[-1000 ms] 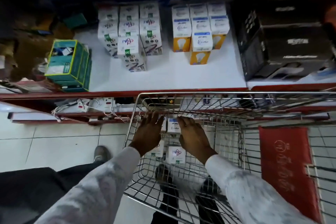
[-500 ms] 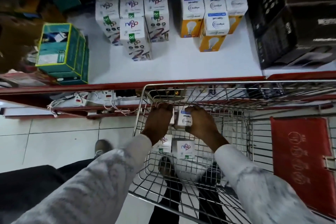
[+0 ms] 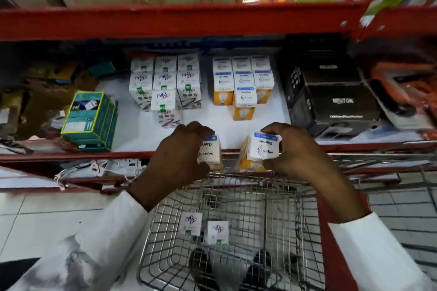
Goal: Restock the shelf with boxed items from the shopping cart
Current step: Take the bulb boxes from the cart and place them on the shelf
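Note:
My left hand (image 3: 179,151) grips a white and orange bulb box (image 3: 211,152), and my right hand (image 3: 298,151) grips a second bulb box (image 3: 262,151) of the same kind. Both boxes hang over the red front lip of the white shelf (image 3: 212,123). Below them is the wire shopping cart (image 3: 227,198), with two white boxes (image 3: 205,228) lying on its bottom. On the shelf behind stand a group of matching white and orange boxes (image 3: 241,87) and, to their left, rows of white boxes with green marks (image 3: 165,82).
A stack of green boxes (image 3: 91,118) sits at the shelf's left. Black cartons (image 3: 331,94) fill the right side. A red upper shelf edge (image 3: 177,21) overhangs. Cables and white sockets (image 3: 106,168) lie on the lower shelf. My shoes show through the cart floor.
Both hands have risen out of the cart, each with a bulb box, up to the shelf's front edge. The view has tilted upward, so the upper shelf now shows.

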Demonstrator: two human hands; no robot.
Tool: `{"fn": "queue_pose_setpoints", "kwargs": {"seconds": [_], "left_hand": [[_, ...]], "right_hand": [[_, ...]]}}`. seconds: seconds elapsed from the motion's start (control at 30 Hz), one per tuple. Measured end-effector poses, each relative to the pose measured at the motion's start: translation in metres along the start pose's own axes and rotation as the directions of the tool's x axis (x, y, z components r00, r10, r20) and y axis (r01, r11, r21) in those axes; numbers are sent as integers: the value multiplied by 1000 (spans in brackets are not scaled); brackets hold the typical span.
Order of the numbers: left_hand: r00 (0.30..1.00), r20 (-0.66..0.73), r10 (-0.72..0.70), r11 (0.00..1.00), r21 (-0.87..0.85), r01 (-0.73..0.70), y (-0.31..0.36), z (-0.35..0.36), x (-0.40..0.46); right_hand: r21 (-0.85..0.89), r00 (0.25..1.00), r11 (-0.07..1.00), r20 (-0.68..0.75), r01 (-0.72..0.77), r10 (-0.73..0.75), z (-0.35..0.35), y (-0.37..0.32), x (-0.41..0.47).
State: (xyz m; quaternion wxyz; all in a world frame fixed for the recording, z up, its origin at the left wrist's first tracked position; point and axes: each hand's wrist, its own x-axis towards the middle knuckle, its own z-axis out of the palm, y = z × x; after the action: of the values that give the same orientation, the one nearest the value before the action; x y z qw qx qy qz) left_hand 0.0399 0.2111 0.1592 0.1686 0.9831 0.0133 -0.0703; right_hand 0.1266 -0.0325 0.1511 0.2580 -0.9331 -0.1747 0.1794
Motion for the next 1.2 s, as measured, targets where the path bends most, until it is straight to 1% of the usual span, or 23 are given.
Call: {"fn": "queue_pose_setpoints", "kwargs": {"seconds": [0.1, 0.17, 0.33, 0.4, 0.5, 0.7, 0.9, 0.97, 1.03, 1.13, 1.2], "left_hand": [[996, -88, -13, 1000, 25, 16, 14, -11, 24], [991, -128, -25, 999, 40, 30, 20, -9, 46], [987, -130, -95, 986, 125, 111, 23, 13, 103], [983, -140, -119, 975, 169, 142, 23, 22, 120], [980, -129, -150, 971, 167, 171, 21, 31, 137], [977, -91, -193, 975, 95, 201, 20, 37, 156], [972, -104, -209, 978, 2, 211, 17, 43, 159], [974, -109, -198, 980, -38, 195, 14, 45, 156], [981, -107, -160, 987, -39, 157, 11, 46, 150], [987, -118, -108, 994, 7, 109, 9, 46, 132], [990, -122, -74, 996, 48, 80, 5, 48, 109]], "right_hand": [[-12, 994, 1000, -104, -28, 27, -25, 5, 17], [-51, 988, 998, -153, -42, 34, -32, 9, 36], [-124, 978, 991, -206, -54, 27, -20, 25, 84], [-145, 979, 988, -203, -61, 31, -14, 32, 101], [-189, 981, 981, -194, -46, 9, -10, 37, 120], [-199, 985, 979, -170, -36, 2, -6, 38, 141], [-205, 992, 978, -121, -44, 19, -6, 32, 147], [-210, 994, 977, -112, -38, 15, -5, 33, 144], [-239, 995, 970, -100, -37, 13, -3, 32, 139], [-327, 994, 943, -106, -61, 28, 4, 27, 122], [-327, 995, 944, -99, -48, 16, 13, 22, 104]]}}
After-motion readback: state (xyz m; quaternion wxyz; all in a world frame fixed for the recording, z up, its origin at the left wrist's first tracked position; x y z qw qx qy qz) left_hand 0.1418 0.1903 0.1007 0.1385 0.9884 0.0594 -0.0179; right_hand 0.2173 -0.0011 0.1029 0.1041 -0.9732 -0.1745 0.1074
